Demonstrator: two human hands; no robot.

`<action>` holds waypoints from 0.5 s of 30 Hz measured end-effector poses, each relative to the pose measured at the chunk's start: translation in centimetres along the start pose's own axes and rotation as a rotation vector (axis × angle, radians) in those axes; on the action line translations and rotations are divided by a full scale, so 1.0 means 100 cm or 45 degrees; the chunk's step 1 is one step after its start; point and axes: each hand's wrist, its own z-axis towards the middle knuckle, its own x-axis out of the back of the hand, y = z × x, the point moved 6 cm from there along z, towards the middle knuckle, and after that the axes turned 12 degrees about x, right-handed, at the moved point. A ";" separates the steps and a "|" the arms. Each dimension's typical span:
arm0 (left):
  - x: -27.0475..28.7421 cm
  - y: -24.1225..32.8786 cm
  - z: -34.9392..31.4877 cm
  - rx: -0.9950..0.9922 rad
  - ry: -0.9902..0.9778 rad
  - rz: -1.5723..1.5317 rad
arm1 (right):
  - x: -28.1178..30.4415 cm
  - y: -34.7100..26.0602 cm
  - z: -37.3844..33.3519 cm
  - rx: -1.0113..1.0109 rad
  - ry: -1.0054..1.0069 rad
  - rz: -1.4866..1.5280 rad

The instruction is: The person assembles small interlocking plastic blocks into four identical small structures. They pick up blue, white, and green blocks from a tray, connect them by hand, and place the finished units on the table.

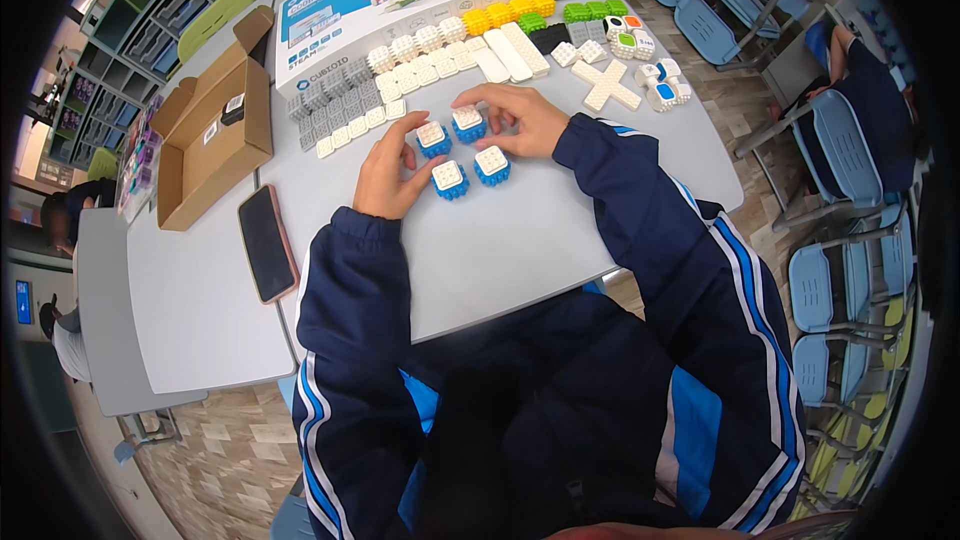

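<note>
Several blue knobbed toy blocks with white square caps stand in a two-by-two group on the table in front of me. My left hand curves round the far-left blue block, index finger behind it and thumb on its near side. The thumb tip also lies close to the near-left blue block. My right hand takes the far-right blue block between index finger and thumb. Just below that thumb stands the near-right blue block; I see no finger round it.
Beyond my hands lie rows of grey blocks, white plates and yellow blocks. A white cross-shaped piece and cube modules are at right. A large box, an open cardboard box and a phone surround them.
</note>
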 end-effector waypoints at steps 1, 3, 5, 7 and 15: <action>0.000 0.000 0.000 0.002 -0.002 0.006 | -0.001 0.000 0.000 0.000 -0.003 -0.002; 0.000 -0.001 0.000 0.010 -0.010 0.016 | -0.001 -0.001 0.000 0.000 -0.006 -0.009; -0.001 -0.003 0.000 0.023 -0.022 0.023 | -0.001 -0.001 0.000 0.001 -0.008 -0.012; -0.001 -0.002 0.001 0.013 -0.023 0.021 | 0.000 0.000 0.000 -0.009 -0.010 -0.009; -0.001 -0.002 0.000 0.042 -0.039 0.026 | 0.000 -0.001 0.000 -0.047 -0.002 0.010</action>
